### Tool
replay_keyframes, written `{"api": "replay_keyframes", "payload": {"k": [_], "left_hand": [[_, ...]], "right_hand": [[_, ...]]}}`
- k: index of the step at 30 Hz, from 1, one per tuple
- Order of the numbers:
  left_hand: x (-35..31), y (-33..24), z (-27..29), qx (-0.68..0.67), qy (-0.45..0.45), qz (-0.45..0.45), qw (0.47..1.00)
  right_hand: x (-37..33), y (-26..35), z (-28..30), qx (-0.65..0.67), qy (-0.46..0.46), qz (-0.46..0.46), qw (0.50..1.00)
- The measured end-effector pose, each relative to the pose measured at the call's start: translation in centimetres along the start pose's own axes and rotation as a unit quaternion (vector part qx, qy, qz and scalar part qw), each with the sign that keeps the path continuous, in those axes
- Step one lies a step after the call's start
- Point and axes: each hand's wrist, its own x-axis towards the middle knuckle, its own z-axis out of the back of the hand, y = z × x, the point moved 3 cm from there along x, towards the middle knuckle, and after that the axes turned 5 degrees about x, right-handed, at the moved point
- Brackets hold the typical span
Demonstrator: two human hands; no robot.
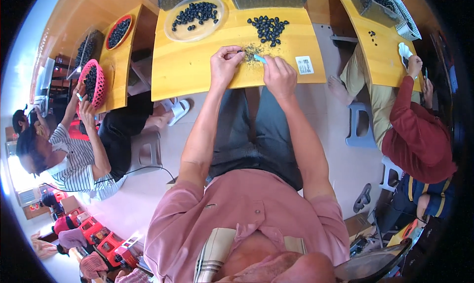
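Over the near half of the yellow wooden table, my left hand pinches a small dark round piece between thumb and fingertips. My right hand grips a slim tool with a light-blue end, which points toward that piece. Whether the tool touches it, I cannot tell. Greenish-brown crumbs lie scattered under both hands. Just beyond them sits a loose pile of shiny black nut-like pieces. More of the same rest in a round clear tray at the far left.
Clear bins of black pieces line the table's back edge. A white printed label lies at its right. Co-workers sit at tables on both sides, one beside a pink basket, another in a dark red sleeve. A blue stool stands right.
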Motion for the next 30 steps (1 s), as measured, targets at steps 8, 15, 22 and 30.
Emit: {"api": "replay_keyframes", "payload": {"k": [8,15,22,30], "left_hand": [[-0.6,1.3,-0.1,0.034,0.022,-0.105,0.994],[-1.2,0.9,-0.7,0.062,0.030,-0.165,0.984],[-1.6,0.4,-0.6,0.096,0.043,-0.185,0.977],[-1.4,0.8,-0.6,0.050,0.036,-0.172,0.983]], "right_hand": [[0.3,0.6,0.1,-0.011,0.028,0.002,1.000],[0.1,0.5,-0.2,0.005,0.060,0.015,0.998],[0.1,0.5,-0.2,0.020,0.058,0.014,0.998],[0.4,0.7,-0.1,0.001,0.078,0.011,0.997]]}}
